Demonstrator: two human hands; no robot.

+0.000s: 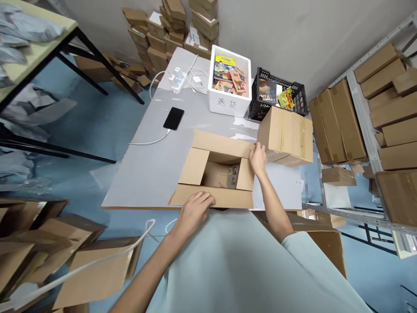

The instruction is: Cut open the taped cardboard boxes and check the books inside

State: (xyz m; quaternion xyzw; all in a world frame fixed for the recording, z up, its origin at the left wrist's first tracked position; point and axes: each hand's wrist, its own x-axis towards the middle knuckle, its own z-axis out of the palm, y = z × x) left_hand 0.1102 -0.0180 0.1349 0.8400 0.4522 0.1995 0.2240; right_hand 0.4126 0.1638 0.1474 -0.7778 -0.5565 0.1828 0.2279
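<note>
An open cardboard box [192, 167] stands at the table's front edge with its flaps folded outward. Inside it I see a printed panel with a barcode [232, 176]; the rest of the contents, if any, cannot be made out. My left hand [195, 211] has its fingers curled over the near flap, left of its middle. At the far right corner, my right hand [258, 159] is closed on the flap's edge. Just beyond it sits a taped, closed cardboard box [288, 134].
On the grey table [143, 174] lie a phone [173, 118] on a white cable and a power strip [178, 81]. Behind stand a white foam box [228, 104] and a black crate [256, 98] holding packets. A shelf of cartons [395, 113] is at right; flattened boxes [94, 269] lie lower left.
</note>
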